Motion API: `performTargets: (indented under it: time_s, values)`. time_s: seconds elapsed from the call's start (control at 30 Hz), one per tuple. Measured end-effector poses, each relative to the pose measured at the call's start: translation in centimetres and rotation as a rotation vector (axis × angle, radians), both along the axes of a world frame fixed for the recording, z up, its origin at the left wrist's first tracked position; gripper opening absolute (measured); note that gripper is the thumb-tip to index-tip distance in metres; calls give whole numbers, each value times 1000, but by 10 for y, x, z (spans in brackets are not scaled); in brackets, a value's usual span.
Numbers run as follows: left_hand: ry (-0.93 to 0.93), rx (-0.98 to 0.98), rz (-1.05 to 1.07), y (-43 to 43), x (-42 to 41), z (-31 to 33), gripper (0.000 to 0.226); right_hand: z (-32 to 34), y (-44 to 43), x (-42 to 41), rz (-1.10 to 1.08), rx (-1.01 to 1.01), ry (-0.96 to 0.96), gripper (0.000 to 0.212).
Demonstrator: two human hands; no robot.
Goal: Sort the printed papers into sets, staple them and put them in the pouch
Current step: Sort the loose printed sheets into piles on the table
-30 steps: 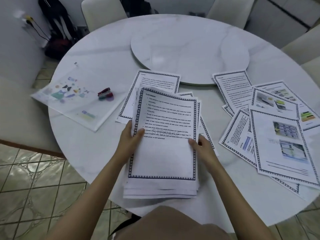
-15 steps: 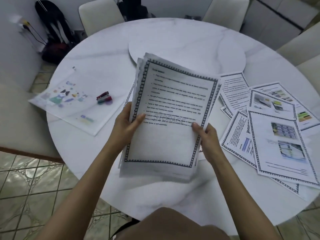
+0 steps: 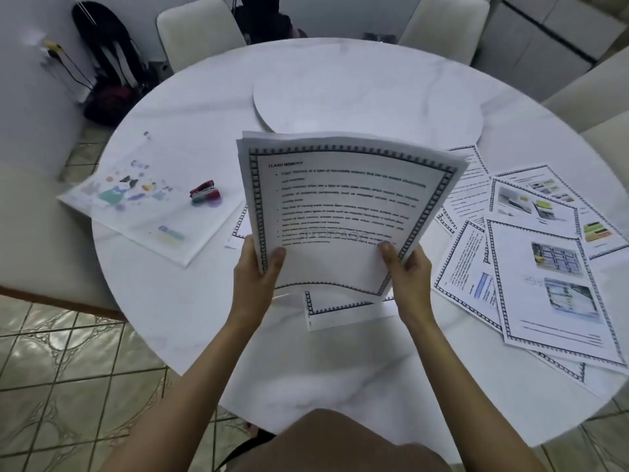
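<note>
Both the left hand [image 3: 255, 277] and right hand [image 3: 406, 274] are clenching the raised paper stack [image 3: 343, 212] by its lower corners, its long axis running away from the person, the stapler [image 3: 205, 198] lying nearer the left.

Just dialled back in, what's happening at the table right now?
A person holds a stack of black-bordered printed pages up off the round white marble table, left hand and right hand gripping its lower corners. The top page is headed "Flash Memory". More bordered sheets with pictures lie spread to the right. The small red stapler sits untouched on the clear illustrated pouch at left. Nothing looks stapled or pouched yet.
</note>
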State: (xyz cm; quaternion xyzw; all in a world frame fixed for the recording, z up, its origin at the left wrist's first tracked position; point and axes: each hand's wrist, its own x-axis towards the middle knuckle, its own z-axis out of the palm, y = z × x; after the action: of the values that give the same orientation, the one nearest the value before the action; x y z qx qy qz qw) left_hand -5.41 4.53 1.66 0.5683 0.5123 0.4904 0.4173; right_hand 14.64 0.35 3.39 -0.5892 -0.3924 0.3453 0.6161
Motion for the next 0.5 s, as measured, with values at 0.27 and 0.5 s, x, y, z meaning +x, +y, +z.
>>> performTargets:
  time_s: [0.27,0.5]
  values:
    - [13,-63,-77,10,17,8,5,0,7,27,-102,-32,-101,10]
    - [202,-489,-97,14,30,-21,30,-15,-6,86,-178,-184,-190,16]
